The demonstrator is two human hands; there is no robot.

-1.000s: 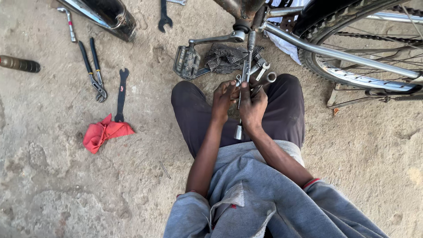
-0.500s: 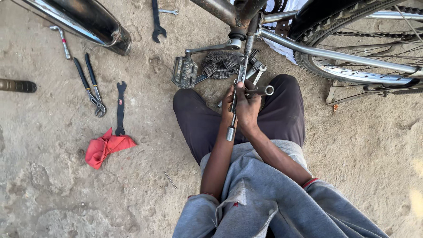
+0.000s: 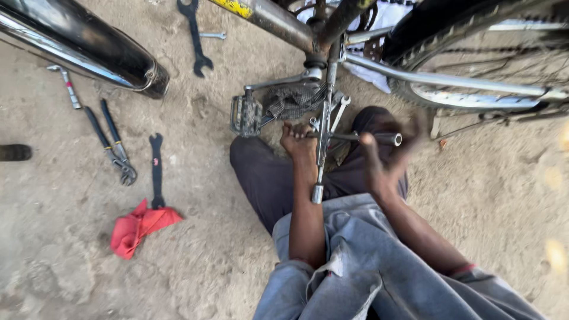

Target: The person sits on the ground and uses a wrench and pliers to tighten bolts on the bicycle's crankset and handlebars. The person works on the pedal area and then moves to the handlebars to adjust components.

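Note:
A silver cross-shaped socket wrench (image 3: 320, 172) stands upright against the bottom bracket of a bicycle (image 3: 267, 16), its lower end over my dark trousers. My left hand (image 3: 298, 144) is closed around the wrench's left arm, just beside the pedal (image 3: 245, 114) and the crank. My right hand (image 3: 386, 159) is blurred with motion, its fingers spread, next to the wrench's right arm, whose socket end (image 3: 396, 139) sticks out past it. I cannot see that hand closed on the bar. A loose chain (image 3: 290, 101) bunches behind the crank.
The rear wheel (image 3: 474, 98) fills the upper right and a black mudguard (image 3: 77, 44) the upper left. Pliers (image 3: 112, 145), a flat black spanner (image 3: 156, 169), a red cloth (image 3: 139, 226), another spanner (image 3: 195, 35) and a small wrench (image 3: 68, 86) lie on the dirt ground at left.
Both hands were together low on the wrench. My left hand has moved up to the cross arm, and my right hand has swung out to the right, blurred. The view has come closer.

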